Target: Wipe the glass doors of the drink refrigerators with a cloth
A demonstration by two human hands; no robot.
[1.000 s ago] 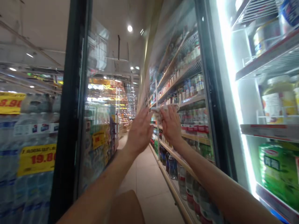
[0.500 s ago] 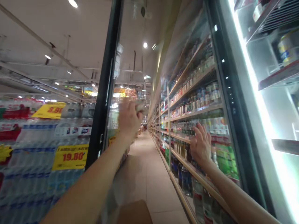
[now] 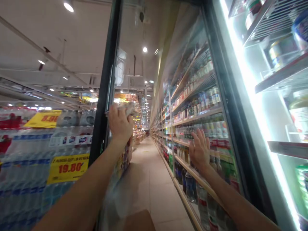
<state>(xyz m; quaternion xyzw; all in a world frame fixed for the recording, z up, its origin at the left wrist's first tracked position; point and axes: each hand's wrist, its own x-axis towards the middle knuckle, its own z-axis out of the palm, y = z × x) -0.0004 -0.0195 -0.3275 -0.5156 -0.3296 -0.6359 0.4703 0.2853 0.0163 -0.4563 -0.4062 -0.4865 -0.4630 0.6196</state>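
1. A bunched pale cloth (image 3: 130, 109) is held in the left hand (image 3: 120, 123), near the left edge of a glass door (image 3: 158, 106); the fingers are closed over it, probably so that it is pinned between palm and pane.
2. The right hand (image 3: 200, 150) is raised to the right of the left and lower, empty, fingers extended and slightly parted. It is perhaps placed to brace the door; whether the glass is touched cannot be told.
3. The pane is bordered by a dark upright (image 3: 109, 64) beside the left hand and another upright (image 3: 231, 102) beyond the right. The door is apparently set ajar, since lit cooler shelves (image 3: 280, 74) are exposed right of the right hand.
4. Rows of bottles (image 3: 190, 110) are seen around the right hand, whether reflected or through the glass being unclear.
5. Left of the left hand, packed clear bottles (image 3: 26, 157) are fronted by a yellow price sign (image 3: 68, 168), presumably angled for passers-by.
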